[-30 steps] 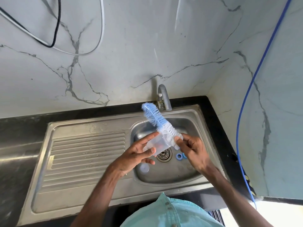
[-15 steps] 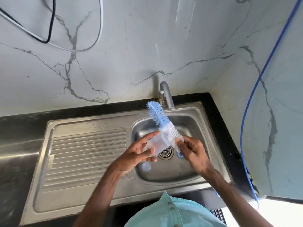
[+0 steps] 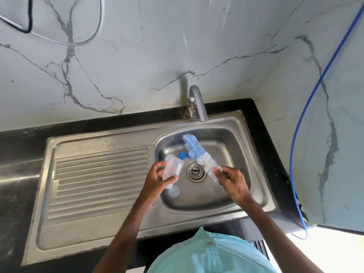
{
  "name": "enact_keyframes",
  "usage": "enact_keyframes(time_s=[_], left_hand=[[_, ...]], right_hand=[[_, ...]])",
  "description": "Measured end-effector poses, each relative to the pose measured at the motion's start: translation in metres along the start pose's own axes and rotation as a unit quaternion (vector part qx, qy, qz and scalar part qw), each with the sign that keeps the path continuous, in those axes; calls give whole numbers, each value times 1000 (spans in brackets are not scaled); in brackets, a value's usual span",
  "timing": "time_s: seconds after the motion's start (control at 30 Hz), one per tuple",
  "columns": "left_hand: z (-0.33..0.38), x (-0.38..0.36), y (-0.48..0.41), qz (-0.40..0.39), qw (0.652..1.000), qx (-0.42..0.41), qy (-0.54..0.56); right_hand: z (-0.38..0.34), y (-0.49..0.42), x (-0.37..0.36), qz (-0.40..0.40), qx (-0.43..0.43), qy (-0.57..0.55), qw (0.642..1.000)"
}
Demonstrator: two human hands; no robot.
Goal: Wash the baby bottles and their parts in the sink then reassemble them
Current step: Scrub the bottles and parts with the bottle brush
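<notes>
My left hand (image 3: 157,179) grips a clear baby bottle (image 3: 172,167) over the left edge of the sink bowl (image 3: 232,154). The bottle is tilted, its top end pointing up and left. My right hand (image 3: 231,179) pinches the lower end of a blue and white bottle brush (image 3: 199,152), whose bristles point up and left over the drain (image 3: 196,171). Bottle and brush are apart. Blue bottle parts (image 3: 186,154) lie at the back of the bowl. A clear round part (image 3: 173,192) lies on the bowl floor under my left hand.
The curved tap (image 3: 198,103) stands behind the bowl, with no water running. A ribbed draining board (image 3: 100,178) stretches to the left. A black counter (image 3: 264,134) borders the sink. A blue hose (image 3: 303,119) hangs along the right wall.
The brush was against the bottle's mouth before. Now my left hand has pulled the bottle away to the left and my right hand has moved the brush to the right. The camera has tilted.
</notes>
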State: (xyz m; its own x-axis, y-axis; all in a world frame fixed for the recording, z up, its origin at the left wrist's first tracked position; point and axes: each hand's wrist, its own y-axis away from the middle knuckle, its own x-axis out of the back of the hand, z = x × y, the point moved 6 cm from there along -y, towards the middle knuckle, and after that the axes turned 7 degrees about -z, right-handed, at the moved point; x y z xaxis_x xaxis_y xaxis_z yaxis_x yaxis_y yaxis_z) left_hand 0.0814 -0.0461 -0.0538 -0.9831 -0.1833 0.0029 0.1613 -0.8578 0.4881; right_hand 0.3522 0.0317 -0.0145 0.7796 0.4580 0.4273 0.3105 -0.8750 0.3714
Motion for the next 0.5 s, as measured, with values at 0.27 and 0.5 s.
enact_keyframes(time_s=[0.27, 0.5], left_hand=[[-28, 0, -46, 68, 968, -35, -239], [-54, -6, -67, 139, 935, -20, -326]], right_hand=[[8, -24, -15, -13, -38, 16, 999], [19, -37, -16, -9, -57, 34, 998]])
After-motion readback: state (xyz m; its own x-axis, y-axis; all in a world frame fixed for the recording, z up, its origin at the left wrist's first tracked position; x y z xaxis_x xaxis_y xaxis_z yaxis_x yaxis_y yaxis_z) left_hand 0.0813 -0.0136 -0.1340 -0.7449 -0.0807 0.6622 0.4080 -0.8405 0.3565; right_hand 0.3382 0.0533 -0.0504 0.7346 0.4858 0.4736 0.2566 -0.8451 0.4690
